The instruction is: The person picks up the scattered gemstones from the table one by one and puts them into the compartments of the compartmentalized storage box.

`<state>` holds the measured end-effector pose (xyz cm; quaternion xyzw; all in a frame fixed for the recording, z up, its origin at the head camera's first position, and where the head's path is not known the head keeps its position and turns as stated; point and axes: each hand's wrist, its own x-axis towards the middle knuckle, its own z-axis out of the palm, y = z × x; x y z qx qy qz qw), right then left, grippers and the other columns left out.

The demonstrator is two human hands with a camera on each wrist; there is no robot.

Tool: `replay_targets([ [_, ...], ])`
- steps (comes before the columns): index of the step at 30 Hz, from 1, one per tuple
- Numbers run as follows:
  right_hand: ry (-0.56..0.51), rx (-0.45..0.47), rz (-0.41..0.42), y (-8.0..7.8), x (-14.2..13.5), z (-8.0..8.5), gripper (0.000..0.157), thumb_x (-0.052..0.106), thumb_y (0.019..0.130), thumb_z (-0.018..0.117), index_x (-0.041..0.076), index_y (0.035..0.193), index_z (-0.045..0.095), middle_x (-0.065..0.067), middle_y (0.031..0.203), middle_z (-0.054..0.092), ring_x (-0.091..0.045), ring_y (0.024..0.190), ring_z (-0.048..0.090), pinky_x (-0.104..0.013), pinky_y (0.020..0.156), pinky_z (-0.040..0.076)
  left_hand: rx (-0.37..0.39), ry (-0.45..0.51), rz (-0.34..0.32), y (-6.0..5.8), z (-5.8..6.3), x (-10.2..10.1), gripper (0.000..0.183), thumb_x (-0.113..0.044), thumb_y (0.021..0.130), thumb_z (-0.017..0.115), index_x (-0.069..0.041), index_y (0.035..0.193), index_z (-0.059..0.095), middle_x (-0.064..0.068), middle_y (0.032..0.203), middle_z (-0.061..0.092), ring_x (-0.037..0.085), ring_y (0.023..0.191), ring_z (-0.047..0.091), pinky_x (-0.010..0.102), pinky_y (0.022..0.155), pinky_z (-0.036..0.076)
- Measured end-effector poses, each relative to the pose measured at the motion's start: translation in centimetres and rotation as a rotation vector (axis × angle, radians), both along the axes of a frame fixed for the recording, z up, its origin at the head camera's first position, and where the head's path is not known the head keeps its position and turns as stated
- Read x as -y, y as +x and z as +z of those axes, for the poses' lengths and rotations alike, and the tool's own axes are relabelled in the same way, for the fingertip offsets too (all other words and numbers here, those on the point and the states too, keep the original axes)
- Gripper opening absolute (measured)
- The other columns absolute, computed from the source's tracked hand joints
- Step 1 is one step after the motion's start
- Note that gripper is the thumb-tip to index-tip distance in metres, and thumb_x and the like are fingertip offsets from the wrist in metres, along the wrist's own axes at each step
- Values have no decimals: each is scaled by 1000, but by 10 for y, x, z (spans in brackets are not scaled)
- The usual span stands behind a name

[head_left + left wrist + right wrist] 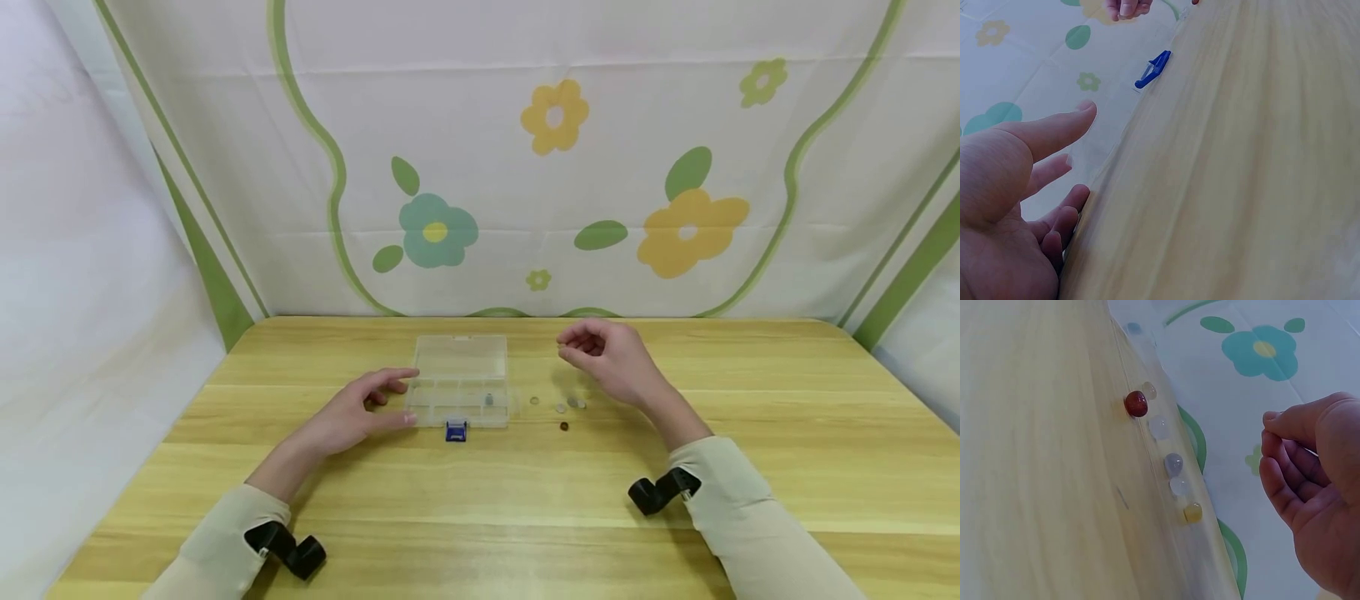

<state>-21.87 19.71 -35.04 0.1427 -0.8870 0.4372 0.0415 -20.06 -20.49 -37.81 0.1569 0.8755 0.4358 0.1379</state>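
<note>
A clear plastic compartment box [495, 421] lies on the table with its lid [461, 354] raised at the back and a blue latch [456, 431] in front. One grey bead [489, 399] sits in a right-hand compartment. At the box's left end rests my left hand [367, 406], thumb and fingers spread along its edge. My right hand [607, 358] is raised above the table, right of the box, thumb and forefinger pinched together; a small yellowish bead [561, 345] shows faintly at the tips. The wrist view mostly hides what is pinched.
Several small beads lie between box and right hand: a dark red bead [1136, 404], a grey bead [1174, 464], a yellow bead [1193, 512] and some clear ones. The wooden table [487, 517] meets a flowered cloth [487, 167] at its back edge.
</note>
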Motion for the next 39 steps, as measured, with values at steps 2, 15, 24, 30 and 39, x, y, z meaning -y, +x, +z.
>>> replay_targets([
  [2, 0, -7, 4, 0, 2, 0, 19, 17, 103, 71, 3, 116, 74, -10, 104, 74, -21, 91, 68, -24, 75, 56, -2, -2, 1, 0, 0, 0, 67, -36, 96, 80, -24, 157, 52, 13, 148, 56, 32, 123, 47, 43, 98, 41],
  [15, -24, -7, 18, 5, 12, 2, 18, 15, 102, 72, 3, 116, 74, -10, 105, 74, -21, 91, 67, -24, 76, 56, -2, -10, -3, 0, -1, -1, 68, -37, 96, 80, -24, 157, 52, 13, 148, 56, 32, 123, 48, 43, 99, 41],
  [24, -52, -20, 39, 9, 23, 1, 15, 12, 100, 74, 4, 112, 75, -10, 103, 76, -17, 88, 68, -23, 74, 57, -1, -7, -2, 3, 0, -1, 67, -37, 96, 80, -24, 157, 52, 13, 148, 56, 31, 122, 47, 43, 98, 41],
  [30, -65, -10, 58, 11, 32, 0, 13, 11, 99, 75, 3, 110, 76, -11, 102, 76, -16, 88, 68, -22, 75, 56, 1, -3, 0, 4, 0, -1, 68, -37, 96, 80, -23, 157, 52, 13, 148, 56, 30, 122, 46, 42, 97, 40],
  [39, -32, -6, 73, 14, 44, 1, 10, 13, 100, 75, 8, 108, 76, -7, 101, 76, -15, 88, 68, -23, 76, 57, 3, -8, 4, 4, 1, -1, 68, -37, 96, 80, -23, 157, 52, 14, 148, 56, 30, 122, 47, 41, 96, 41],
])
